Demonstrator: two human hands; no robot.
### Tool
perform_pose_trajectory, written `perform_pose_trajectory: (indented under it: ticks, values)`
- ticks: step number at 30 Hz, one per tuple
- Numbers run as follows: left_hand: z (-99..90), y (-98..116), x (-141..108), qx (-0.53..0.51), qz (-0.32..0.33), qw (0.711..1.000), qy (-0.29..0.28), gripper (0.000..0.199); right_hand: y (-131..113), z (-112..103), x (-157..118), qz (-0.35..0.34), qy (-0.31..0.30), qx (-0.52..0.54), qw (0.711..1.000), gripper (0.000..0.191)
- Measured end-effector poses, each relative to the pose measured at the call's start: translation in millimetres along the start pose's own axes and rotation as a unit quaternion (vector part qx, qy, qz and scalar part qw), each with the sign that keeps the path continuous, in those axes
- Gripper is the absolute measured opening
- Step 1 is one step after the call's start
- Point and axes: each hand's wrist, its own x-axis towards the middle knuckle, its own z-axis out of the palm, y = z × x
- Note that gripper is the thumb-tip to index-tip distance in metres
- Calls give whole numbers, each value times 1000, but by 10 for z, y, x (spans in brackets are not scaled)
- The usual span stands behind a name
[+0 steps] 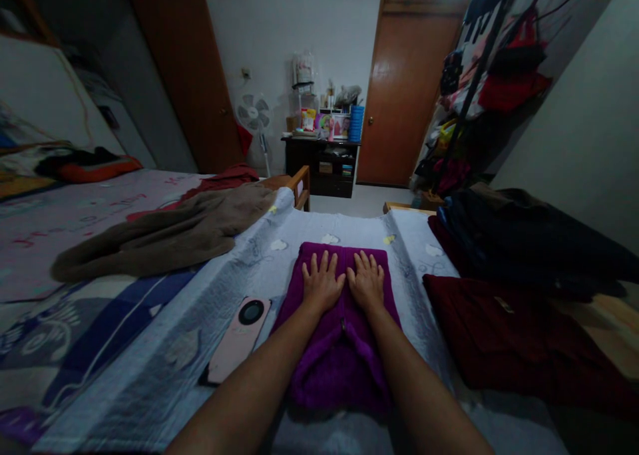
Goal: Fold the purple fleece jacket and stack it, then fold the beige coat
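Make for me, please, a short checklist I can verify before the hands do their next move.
1. Left hand flat on the purple garment: ok, fingers spread.
2. Right hand flat on it too: ok, beside the left one.
3. Near end of the purple garment smooth: not ok, folds show there.
4. Phone apart from the purple garment: ok, it lies to its left on the sheet.
5. Dark red garment apart from the purple one: ok, it lies to the right, with sheet showing between.
6. Underside of the purple garment flat: cannot tell, hidden from view.
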Motion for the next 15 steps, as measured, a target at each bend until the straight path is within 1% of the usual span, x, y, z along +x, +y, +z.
perform_pose_trajectory:
  ticks: [5,7,10,11,13,15]
  values:
    - [-59,-55,21,-19,-2,999,-33,63,37,-31,39,5,7,64,998,52]
    - [-112,-88,2,-28,5,998,-51,63,80,-78,89,7,12,113,993,51]
    - [-204,-169,-95,-39,12,996,-81,65,221,-198,161,6,33,210,977,52]
    - [-232,-209,-145,-41,0,995,-86,67,289,-242,169,11,47,233,971,52]
    - [-274,-310,-255,-51,-49,994,-84,73,440,-315,143,41,72,247,966,53]
    - [-299,-436,-357,-84,-105,988,-76,81,587,-355,63,91,70,237,965,55]
